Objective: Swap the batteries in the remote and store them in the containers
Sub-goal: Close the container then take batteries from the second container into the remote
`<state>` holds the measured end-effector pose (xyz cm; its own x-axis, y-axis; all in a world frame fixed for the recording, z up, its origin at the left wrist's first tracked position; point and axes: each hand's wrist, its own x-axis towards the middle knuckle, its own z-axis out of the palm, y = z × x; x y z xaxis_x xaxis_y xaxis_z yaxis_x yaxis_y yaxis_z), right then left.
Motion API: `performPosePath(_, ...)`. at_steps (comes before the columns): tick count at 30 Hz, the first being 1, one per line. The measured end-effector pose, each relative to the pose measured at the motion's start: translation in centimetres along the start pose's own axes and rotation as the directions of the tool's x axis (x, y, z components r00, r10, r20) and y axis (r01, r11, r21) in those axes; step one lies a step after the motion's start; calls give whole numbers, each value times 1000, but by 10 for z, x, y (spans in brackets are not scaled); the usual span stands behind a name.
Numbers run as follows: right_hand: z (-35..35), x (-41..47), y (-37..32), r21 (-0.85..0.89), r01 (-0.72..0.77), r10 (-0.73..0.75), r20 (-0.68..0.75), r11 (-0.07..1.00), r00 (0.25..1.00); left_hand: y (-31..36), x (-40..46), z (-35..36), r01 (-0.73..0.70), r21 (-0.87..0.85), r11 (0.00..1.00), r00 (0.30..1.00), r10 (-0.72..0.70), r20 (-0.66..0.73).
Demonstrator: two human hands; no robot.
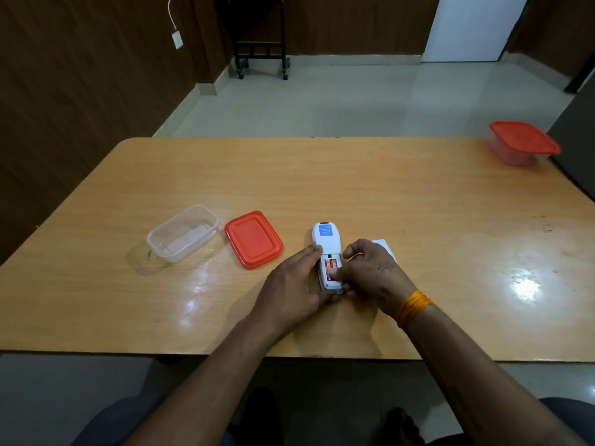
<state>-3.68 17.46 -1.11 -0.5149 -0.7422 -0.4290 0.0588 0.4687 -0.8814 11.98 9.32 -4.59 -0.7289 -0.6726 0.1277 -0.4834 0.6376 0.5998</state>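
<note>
A white remote point(325, 241) lies face down on the wooden table point(354, 188), its battery bay uncovered. Two orange batteries point(331, 265) sit side by side in the bay. My left hand point(294, 284) holds the remote's left side and lower end, fingers along its edge. My right hand point(370, 272) sits over the right side, its thumb pressing on the lower end of the batteries. A white piece, probably the battery cover point(384, 246), shows behind my right hand. An open clear container point(182, 233) and its red lid point(253, 239) lie to the left.
A second clear container with a red lid on it point(523, 144) stands at the table's far right corner. A black wheeled stand point(260, 43) is on the floor beyond the table. The table's near edge is just before my forearms.
</note>
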Motion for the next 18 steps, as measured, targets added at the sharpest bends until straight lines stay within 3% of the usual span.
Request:
performPosePath(2,0,-2,5,-41,69,-70,-24,997,997,0,0,0,-4,14,1000,1000,4,-2)
performPosePath(4,-4,-4,12,-237,201,-229,-101,951,968,1,0,0,-6,24,1000,1000,7,-12)
performPosePath(7,-15,-5,19,-524,360,-529,-216,772,821,4,-3,3,1,41,999,999,0,-35)
performPosePath(10,-28,-5,25,-729,292,-679,-311,619,665,7,-6,6,3,51,999,998,0,-63)
performPosePath(11,-31,-4,28,-769,237,-676,-317,594,665,7,-6,6,1,50,999,998,2,-63)
performPosePath(14,-37,-1,36,-804,103,-561,-309,585,768,3,-4,1,6,21,1000,999,-6,-38)
performPosePath(18,-38,0,42,-825,123,-562,-259,552,785,-6,2,-6,-8,-7,1000,1000,8,-4)
